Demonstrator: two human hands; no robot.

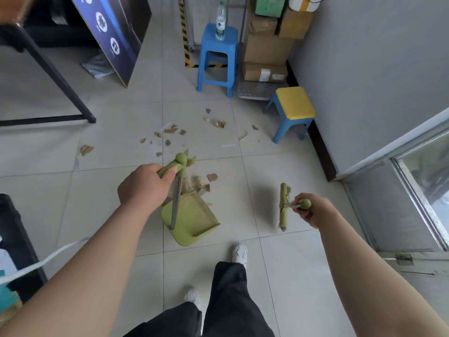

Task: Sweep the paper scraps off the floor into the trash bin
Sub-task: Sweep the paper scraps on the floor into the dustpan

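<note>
My left hand (143, 184) grips the green handle top of a long-handled green dustpan (192, 220), which rests on the tiled floor in front of my feet. Brown paper scraps (198, 183) lie heaped at the pan's far lip. My right hand (313, 210) grips the green handle end of a broom; its head (283, 205) stands on the floor to the right of the pan, apart from it. More paper scraps (170, 135) are strewn over the tiles farther ahead, with others (217, 123) near the stools. A black bin edge (14, 239) shows at the left.
A tall blue stool (217, 59) carries a water bottle (220, 20). A low blue stool with a yellow seat (291, 110) stands by the grey wall. Stacked cardboard boxes (267, 45) sit behind. A black table leg (60, 81) and a leaning blue board (114, 37) are at the left. A glass door frame (413, 195) is at the right.
</note>
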